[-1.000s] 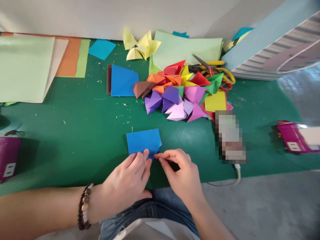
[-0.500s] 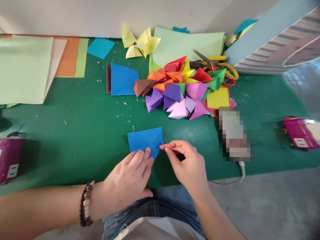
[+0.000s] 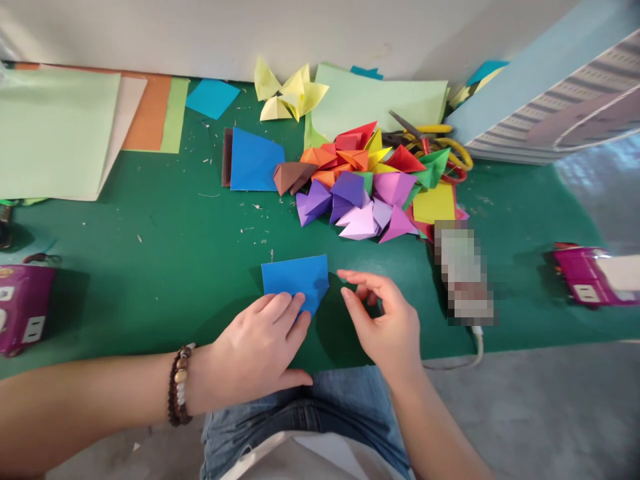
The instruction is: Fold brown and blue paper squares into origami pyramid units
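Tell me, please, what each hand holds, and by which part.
The left hand presses the blue paper at its lower edge; the right hand holds nothing.

Two hands are in view, the left hand (image 3: 255, 353) with one beaded bracelet (image 3: 180, 383) and the right hand (image 3: 385, 327). There is one folded blue paper (image 3: 295, 283), one pair of scissors (image 3: 430, 143), one brown paper pyramid (image 3: 293, 177), one magenta power strip (image 3: 23, 310) and a second magenta power strip (image 3: 590, 277). The heap of origami pieces (image 3: 360, 187) holds many (too overlapped for an exact count).
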Demonstrator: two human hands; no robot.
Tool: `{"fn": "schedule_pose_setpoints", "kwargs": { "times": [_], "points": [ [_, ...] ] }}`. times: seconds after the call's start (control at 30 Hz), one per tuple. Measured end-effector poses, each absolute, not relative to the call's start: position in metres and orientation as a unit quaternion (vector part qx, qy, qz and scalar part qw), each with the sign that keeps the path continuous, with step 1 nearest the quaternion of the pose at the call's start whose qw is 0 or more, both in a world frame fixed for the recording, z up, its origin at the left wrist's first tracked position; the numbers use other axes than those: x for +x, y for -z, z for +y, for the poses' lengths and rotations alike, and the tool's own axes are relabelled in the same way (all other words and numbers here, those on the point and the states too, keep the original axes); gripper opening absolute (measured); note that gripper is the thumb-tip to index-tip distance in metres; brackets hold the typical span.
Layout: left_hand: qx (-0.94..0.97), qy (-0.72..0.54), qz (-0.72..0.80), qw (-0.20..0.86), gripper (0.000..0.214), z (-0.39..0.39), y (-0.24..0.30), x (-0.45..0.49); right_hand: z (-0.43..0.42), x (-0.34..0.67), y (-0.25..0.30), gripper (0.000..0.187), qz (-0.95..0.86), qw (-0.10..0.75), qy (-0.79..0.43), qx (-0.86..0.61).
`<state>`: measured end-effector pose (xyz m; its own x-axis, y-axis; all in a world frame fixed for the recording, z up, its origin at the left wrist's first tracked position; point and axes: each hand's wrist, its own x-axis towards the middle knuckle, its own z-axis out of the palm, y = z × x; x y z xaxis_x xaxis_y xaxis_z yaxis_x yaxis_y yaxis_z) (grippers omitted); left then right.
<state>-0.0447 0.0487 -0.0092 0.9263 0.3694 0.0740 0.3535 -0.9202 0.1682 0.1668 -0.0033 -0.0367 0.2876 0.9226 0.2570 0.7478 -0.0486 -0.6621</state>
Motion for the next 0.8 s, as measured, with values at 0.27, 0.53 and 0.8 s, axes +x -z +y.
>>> {"fn": "schedule_pose_setpoints", "kwargs": {
  "times": [0.27,0.53,0.8],
  "points": [
    [0.964,-0.132,0.202,0.107,0.040,0.059,0.006,-0.043,0.010,0.173,0.039,0.011,-0.714,0.280,-0.070,-0.638],
    [0.963,-0.132,0.211,0.106,0.032,0.057,0.010,-0.042,-0.002,0.159,0.036,0.015,-0.762,0.285,-0.102,-0.573],
    [0.965,-0.129,0.206,0.101,0.027,0.057,0.010,-0.042,-0.010,0.148,0.033,0.018,-0.789,0.269,-0.080,-0.547]
  ]
}}
